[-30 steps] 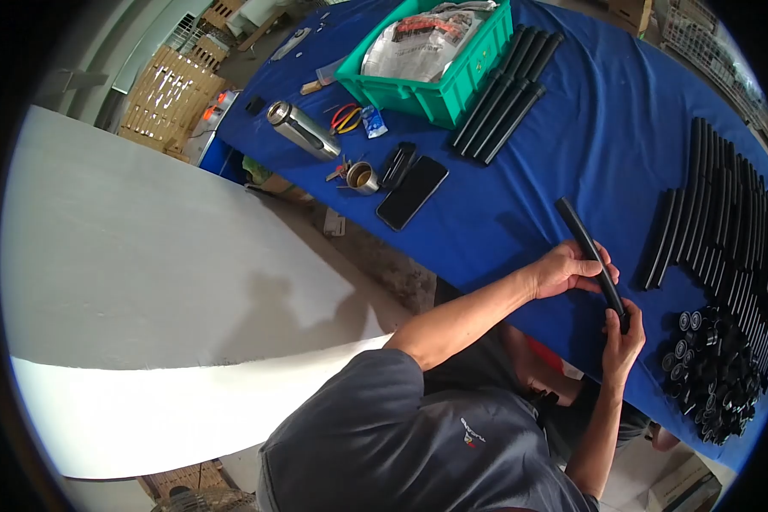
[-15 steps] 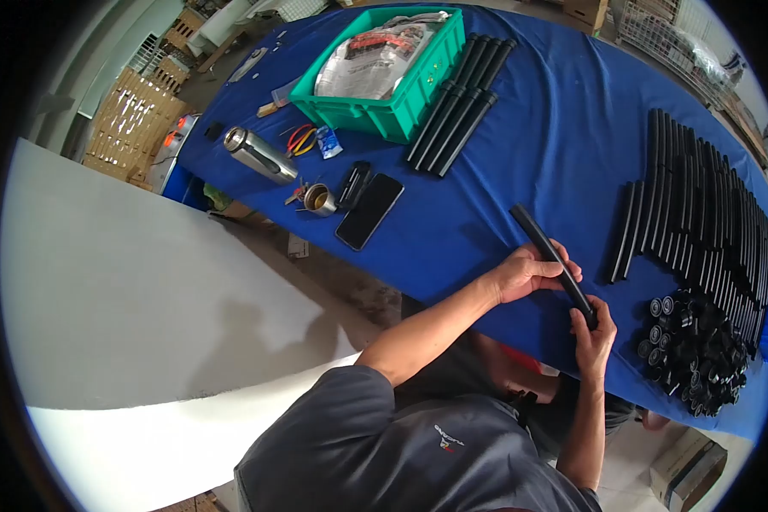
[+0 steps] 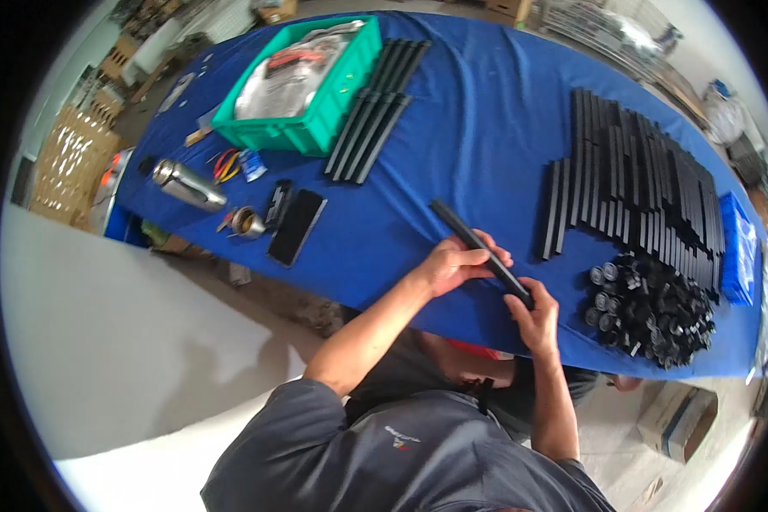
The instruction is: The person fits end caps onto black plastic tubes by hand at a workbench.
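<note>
A straight black tube (image 3: 454, 220) slants across the front of the blue-covered table, held in both hands. My left hand (image 3: 457, 264) is closed round its middle, thumb on top. At the tube's near end, my right hand (image 3: 538, 317) grips it between thumb and fingers, covering that tip. To the right of my hands lie rows of similar black tubes (image 3: 610, 171). Nearer me is a heap of small black round caps or fittings (image 3: 657, 311), some showing pale ring-shaped ends.
A green crate (image 3: 294, 132) with newspaper stands at the back, beside several black tubes with collars (image 3: 375, 111). On the left are a steel flask (image 3: 188, 186), a metal cup (image 3: 247, 224) and a phone (image 3: 297, 227). A blue tray (image 3: 736, 247) sits far right.
My view has turned to the right, so the whole scene sits further left. Both hands keep hold of the black tube in much the same grip.
</note>
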`<action>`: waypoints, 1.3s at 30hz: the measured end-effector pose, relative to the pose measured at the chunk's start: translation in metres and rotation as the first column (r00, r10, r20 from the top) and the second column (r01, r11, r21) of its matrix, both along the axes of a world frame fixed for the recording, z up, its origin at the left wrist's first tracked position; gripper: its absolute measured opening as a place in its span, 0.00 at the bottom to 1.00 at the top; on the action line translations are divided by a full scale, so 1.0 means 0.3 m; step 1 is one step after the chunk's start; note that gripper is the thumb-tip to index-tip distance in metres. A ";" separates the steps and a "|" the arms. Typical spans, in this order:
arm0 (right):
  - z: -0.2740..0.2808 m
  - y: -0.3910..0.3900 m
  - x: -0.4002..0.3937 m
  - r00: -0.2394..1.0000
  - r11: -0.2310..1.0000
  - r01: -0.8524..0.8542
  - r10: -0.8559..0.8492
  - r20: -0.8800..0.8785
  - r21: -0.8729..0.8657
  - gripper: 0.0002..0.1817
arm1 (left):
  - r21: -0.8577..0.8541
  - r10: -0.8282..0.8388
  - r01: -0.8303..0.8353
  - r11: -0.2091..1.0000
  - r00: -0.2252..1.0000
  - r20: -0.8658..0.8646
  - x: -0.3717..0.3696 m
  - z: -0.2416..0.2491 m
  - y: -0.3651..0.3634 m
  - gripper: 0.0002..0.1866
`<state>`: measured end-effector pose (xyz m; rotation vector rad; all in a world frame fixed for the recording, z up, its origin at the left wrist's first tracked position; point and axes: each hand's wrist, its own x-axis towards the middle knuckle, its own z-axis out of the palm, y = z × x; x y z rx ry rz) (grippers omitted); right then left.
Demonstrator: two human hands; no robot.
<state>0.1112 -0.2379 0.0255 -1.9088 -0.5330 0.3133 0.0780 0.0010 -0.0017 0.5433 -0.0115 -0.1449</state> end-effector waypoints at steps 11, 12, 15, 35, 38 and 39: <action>0.003 0.008 -0.008 0.992 1.000 0.030 -0.028 0.127 -0.010 0.17 | 0.085 0.052 -0.050 0.995 0.998 -0.028 -0.006 0.033 -0.012 0.11; 0.002 0.010 -0.009 0.992 1.000 0.030 -0.029 0.124 -0.006 0.17 | 0.081 0.047 -0.045 0.996 0.999 -0.026 -0.007 0.033 -0.011 0.11; -0.004 0.014 -0.009 0.991 0.999 0.037 -0.036 0.130 -0.006 0.17 | 0.071 0.038 -0.037 0.997 0.999 -0.011 0.006 0.035 -0.007 0.11; 0.057 0.046 -0.068 0.994 0.993 0.102 -0.104 -0.022 -0.056 0.18 | -0.024 0.030 -0.031 0.999 0.999 -0.032 0.002 0.005 0.001 0.11; 0.069 0.032 -0.043 0.945 0.994 0.103 -0.108 -0.309 -0.033 0.18 | -0.018 0.019 -0.020 1.000 1.000 -0.023 0.002 0.013 0.001 0.10; 0.053 0.039 -0.050 0.964 0.997 0.079 -0.070 0.255 -0.023 0.19 | -0.003 0.018 -0.018 1.000 0.999 -0.030 0.004 0.017 -0.004 0.10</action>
